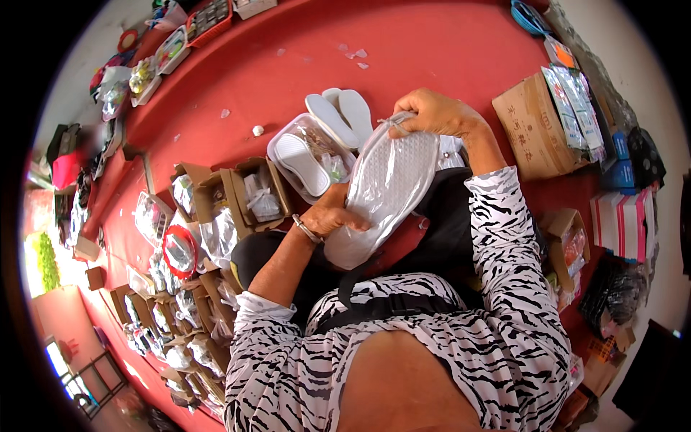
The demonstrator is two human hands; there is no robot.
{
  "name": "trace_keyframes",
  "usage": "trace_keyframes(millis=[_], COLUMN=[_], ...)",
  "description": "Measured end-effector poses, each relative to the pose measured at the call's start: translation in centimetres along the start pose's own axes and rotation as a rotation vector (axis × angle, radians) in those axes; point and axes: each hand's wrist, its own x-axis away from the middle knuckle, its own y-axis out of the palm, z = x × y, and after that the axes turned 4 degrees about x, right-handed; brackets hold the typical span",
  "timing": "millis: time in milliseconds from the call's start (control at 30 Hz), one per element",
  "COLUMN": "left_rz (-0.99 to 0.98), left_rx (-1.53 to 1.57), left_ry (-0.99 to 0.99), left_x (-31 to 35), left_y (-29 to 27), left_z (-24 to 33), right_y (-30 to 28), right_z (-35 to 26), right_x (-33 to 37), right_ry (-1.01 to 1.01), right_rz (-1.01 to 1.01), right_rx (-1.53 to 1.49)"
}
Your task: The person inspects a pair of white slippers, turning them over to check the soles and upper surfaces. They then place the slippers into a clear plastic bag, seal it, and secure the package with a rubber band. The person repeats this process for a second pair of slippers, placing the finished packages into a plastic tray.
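Both hands hold a clear plastic bag [394, 180] with white, textured shoe soles in it, tilted over my lap. My left hand [332, 214] is closed on its lower left side, thumb on top. At its upper end, my right hand [428, 115] pinches the plastic edge. Just beyond my left hand is a white plastic basket [276, 144]. One white sole [302, 164] lies in it, beside crumpled clear plastic [317, 137]. More loose white soles [353, 115] lie at the basket's far right side, partly hidden behind the bag.
Open cardboard boxes [255, 187] with plastic-wrapped goods crowd the left side. A large cardboard carton [529, 129] stands at the right, with a pink-and-white striped box [620, 225] nearer me. Small white scraps [360, 54] and a crumpled white ball [258, 131] lie on the red floor [425, 43].
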Motion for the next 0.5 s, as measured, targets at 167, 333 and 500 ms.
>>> trace_keyframes(millis=[167,333,500], left_rz=[0.084,0.212,0.205], left_rx=[0.107,0.698,0.713], left_ry=[0.106,0.349,0.409], left_x=[1.7,3.4,3.1], left_y=[1.0,-0.4,-4.1], left_z=[0.8,1.0,-1.0], right_y=[-0.9,1.0,2.9], right_z=[-1.2,0.0,-0.8], right_x=[0.5,1.6,1.9], right_ry=[-0.108,-0.167,-0.040], right_rz=[0.053,-0.092,0.035], right_rx=[-0.431,-0.146,-0.664])
